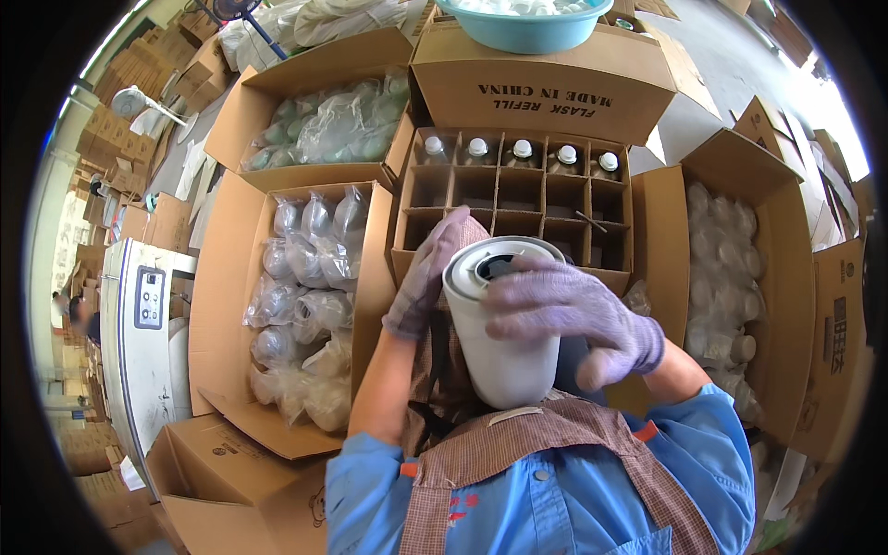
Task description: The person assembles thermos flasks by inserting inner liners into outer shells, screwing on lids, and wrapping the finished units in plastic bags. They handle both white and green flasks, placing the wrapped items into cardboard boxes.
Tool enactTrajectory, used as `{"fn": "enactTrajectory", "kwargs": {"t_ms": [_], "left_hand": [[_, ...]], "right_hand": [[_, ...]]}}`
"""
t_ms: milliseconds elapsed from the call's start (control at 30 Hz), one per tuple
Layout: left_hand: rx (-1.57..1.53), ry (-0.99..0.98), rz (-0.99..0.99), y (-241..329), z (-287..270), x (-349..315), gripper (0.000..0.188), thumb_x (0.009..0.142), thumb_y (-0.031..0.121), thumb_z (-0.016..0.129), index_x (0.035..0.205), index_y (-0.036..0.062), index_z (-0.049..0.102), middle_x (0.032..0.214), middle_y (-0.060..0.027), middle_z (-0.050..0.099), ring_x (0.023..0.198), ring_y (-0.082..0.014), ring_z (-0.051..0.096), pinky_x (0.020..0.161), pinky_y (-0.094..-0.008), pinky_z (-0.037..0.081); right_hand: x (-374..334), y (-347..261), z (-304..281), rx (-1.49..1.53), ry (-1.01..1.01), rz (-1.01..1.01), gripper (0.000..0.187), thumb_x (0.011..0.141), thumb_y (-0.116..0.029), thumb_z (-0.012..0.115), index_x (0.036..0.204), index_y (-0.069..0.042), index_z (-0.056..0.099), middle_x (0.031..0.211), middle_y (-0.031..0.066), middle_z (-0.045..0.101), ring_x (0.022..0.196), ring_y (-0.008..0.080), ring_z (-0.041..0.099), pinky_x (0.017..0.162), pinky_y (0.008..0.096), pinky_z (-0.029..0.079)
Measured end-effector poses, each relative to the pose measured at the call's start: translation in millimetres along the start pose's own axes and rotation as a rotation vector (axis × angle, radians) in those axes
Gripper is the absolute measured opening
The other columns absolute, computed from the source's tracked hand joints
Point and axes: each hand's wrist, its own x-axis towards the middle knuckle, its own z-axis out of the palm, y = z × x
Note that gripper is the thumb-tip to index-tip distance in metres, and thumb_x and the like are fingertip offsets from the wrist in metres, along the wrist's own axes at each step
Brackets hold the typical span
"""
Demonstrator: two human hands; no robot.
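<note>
A white cylindrical flask body (513, 356) stands tilted in front of my apron. Its top has a grey rim around a dark round opening. My gloved left hand (427, 282) is beside the flask's left side, fingers stretched out and close together. Whether its palm presses on the flask is hidden. The gloved right hand (578, 319), slightly blurred, lies with its fingers over the right part of the rim, the thumb apart from the flask. Just beyond is a divided carton (518, 222) with several white-capped flask refills (522, 153) along its far row.
Left, an open carton (363, 277) holds bagged rounded items (310, 254); another carton (319, 74) stands behind it. At right, a carton (786, 250) holds wrapped white-topped pieces (726, 277). A blue basin (523, 32) of small white parts sits at the back. A white machine (139, 351) stands far left.
</note>
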Motion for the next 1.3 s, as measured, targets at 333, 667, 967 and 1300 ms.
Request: {"fn": "enactTrajectory", "kwargs": {"t_ms": [333, 667, 967, 1300], "left_hand": [[-0.410, -0.247, -0.066, 17.8, 34.3, -8.6, 0.079, 0.100, 0.057, 0.033, 0.148, -0.0053, 0.033, 0.148, -0.0221, 0.042, 0.138, -0.0319, 0.040, 0.118, -0.0421, 0.027], [-0.445, -0.484, -0.179, -43.1, 72.8, -55.2, 0.034, 0.100, 0.039, 0.056, 0.104, 0.0066, 0.064, 0.099, 0.0018, 0.062, 0.095, -0.0070, 0.056, 0.088, -0.0232, 0.047], [0.261, -0.295, -0.097, -9.8, 59.0, -110.9, 0.035, 0.096, 0.033, 0.066, 0.116, 0.0046, 0.064, 0.109, -0.0086, 0.068, 0.103, -0.0157, 0.063, 0.089, -0.0308, 0.050], [0.436, -0.225, 0.055, -2.9, 68.1, -128.8, 0.047, 0.088, 0.046, 0.071, 0.109, 0.0038, 0.068, 0.093, -0.0100, 0.069, 0.087, -0.0197, 0.066, 0.079, -0.0321, 0.052]], "right_hand": [[3.6, 49.4, -15.8, 0.038, -0.045, 0.223, 0.033, 0.097, -0.029, 0.049, 0.111, -0.004, 0.068, 0.114, 0.0139, 0.062, 0.105, 0.0339, 0.054, 0.098, 0.0437, 0.040], [22.0, -81.9, -25.0, -0.416, -0.541, 0.081, 0.047, 0.066, -0.018, 0.075, 0.113, -0.018, 0.069, 0.116, -0.0009, 0.063, 0.099, 0.0245, 0.058, 0.087, 0.0386, 0.050], [-58.6, -100.6, -12.8, -0.569, -0.201, 0.265, 0.038, 0.067, -0.015, 0.072, 0.103, -0.010, 0.067, 0.093, 0.0100, 0.060, 0.075, 0.0306, 0.058, 0.070, 0.0423, 0.049], [-115.8, -104.3, -12.5, -0.621, -0.103, 0.307, 0.040, 0.071, -0.007, 0.071, 0.111, -0.010, 0.065, 0.104, 0.0090, 0.062, 0.080, 0.0306, 0.066, 0.068, 0.0404, 0.053]]}}
